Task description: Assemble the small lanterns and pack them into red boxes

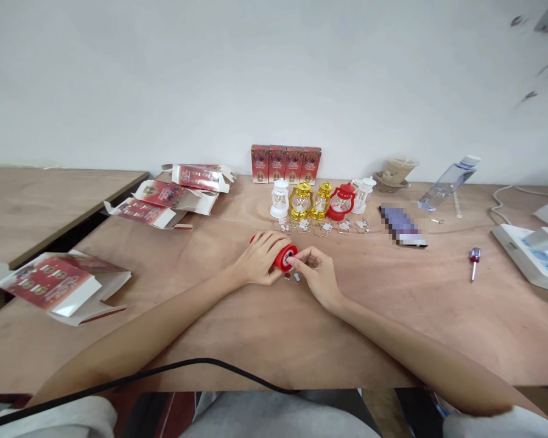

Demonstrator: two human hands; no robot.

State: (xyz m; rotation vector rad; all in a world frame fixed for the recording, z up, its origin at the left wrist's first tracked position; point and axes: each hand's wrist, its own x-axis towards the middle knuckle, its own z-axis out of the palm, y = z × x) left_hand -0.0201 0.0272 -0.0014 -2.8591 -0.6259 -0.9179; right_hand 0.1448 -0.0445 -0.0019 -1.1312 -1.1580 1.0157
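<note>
A red lantern (284, 258) lies on its side on the table, its round base turned to the right. My left hand (263, 258) is wrapped over its body and hides most of it. At the open centre of the base, the thumb and fingers of my right hand (314, 267) are pinched together; whatever is between them is too small to make out. Just below the base lie small loose parts (294, 277), one red and one whitish. Behind my hands stand a white lantern (280, 198), two gold lanterns (301, 201), another red lantern (341, 202) and a second white one.
Several star-shaped wire pieces (321, 228) lie before the lanterns. Red boxes (285, 164) stand against the wall; opened cartons (57, 281) are at left. To the right are a phone (402, 226), bottle (449, 184), cup (396, 171), screwdriver (474, 263) and power strip (532, 255).
</note>
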